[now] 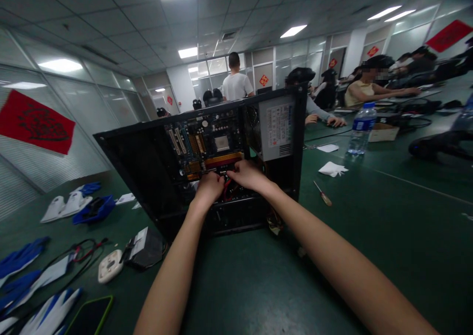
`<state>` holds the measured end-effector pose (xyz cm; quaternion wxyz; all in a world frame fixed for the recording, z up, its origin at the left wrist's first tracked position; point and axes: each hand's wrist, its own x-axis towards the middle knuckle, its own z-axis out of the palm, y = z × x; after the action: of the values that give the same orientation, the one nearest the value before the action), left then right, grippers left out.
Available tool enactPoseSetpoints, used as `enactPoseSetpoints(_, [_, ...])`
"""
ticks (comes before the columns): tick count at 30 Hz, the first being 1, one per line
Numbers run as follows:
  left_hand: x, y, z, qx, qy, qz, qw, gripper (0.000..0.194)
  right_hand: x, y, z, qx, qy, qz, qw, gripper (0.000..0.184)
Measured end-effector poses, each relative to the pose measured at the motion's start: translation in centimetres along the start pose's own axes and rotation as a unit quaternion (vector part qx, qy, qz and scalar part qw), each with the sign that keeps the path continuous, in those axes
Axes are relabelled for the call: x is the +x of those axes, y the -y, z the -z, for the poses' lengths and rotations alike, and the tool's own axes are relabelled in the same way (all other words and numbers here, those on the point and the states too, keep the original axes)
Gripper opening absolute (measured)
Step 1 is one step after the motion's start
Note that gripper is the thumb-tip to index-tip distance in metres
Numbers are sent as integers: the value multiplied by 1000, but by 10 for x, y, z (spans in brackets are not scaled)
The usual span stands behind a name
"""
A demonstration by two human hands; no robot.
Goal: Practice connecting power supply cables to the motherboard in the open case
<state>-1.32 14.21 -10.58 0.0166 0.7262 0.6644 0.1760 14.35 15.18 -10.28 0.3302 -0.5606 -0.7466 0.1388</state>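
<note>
- Dark green, smooth-topped table
- Standing on it: 1 open, black, boxy computer case
- Left: blue-and-white fabric gloves, 1 blue plastic tray, 1 black phone with a lime-green edge
- Right: 1 slim screwdriver, 1 crumpled white sheet, 1 clear plastic, blue-capped bottle

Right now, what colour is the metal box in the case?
The metal box is grey, best seen in the head view.
</note>
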Motion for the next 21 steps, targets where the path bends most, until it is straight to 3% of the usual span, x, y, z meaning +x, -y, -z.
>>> enactPoseSetpoints(8, [-2,-1,3,43,-39,-11,998,36,0,1,0,-14,-6,4,1000,31])
enactPoseSetpoints(21, [0,-3,1,40,-22,-6,999,34,-4,7,2,-42,-9,11,999,31])
